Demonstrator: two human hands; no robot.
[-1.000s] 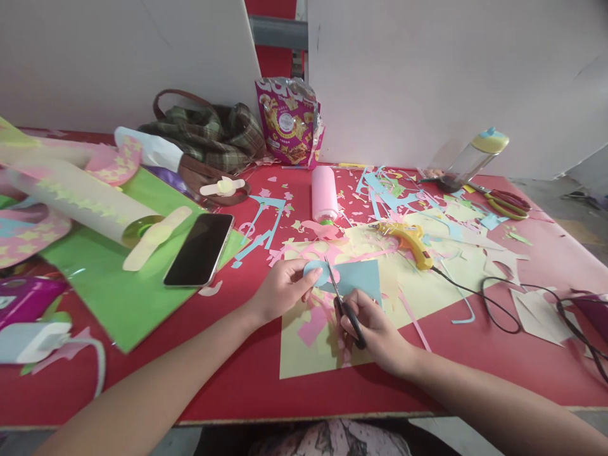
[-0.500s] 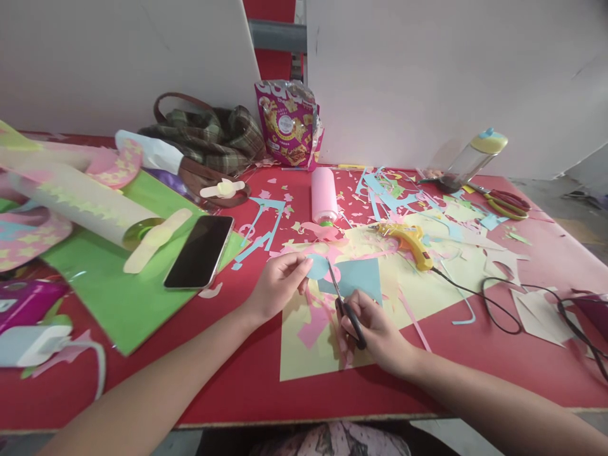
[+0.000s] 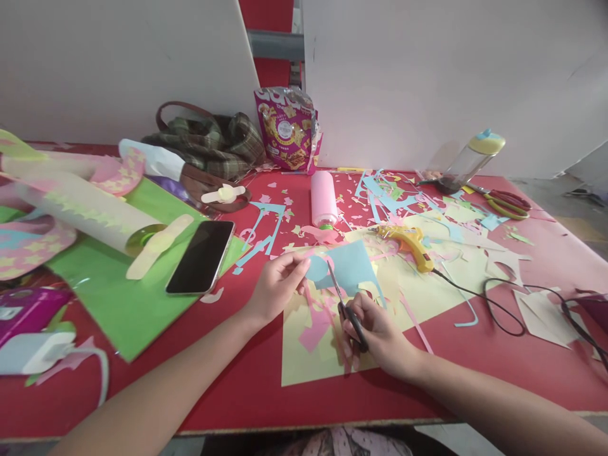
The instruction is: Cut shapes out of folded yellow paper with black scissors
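My left hand (image 3: pixel 280 285) pinches a small rounded piece of light blue paper (image 3: pixel 315 270) by its left edge. A larger light blue sheet (image 3: pixel 352 261) lies right beside it; I cannot tell whether the two are joined. In my right hand (image 3: pixel 373 332) is a pair of dark-handled scissors (image 3: pixel 351 323), the fingers wrapped round the handles. The blades point up and away, and their tips are at the blue paper, right of my left fingertips. Beneath both hands lie a pale yellow sheet (image 3: pixel 297 361) and pink paper scraps (image 3: pixel 313 332).
A yellow glue gun (image 3: pixel 411 244) with its black cord lies to the right, beyond it red-handled scissors (image 3: pixel 508 202) and a clear bottle (image 3: pixel 468 164). A pink bottle (image 3: pixel 323 197) lies ahead. A phone (image 3: pixel 202 256) and paper tube (image 3: pixel 95 202) rest on green sheets at left.
The larger blue sheet has turned and shifted up and left, closer to the blue piece in my left hand. Both hands keep nearly the same place and hold.
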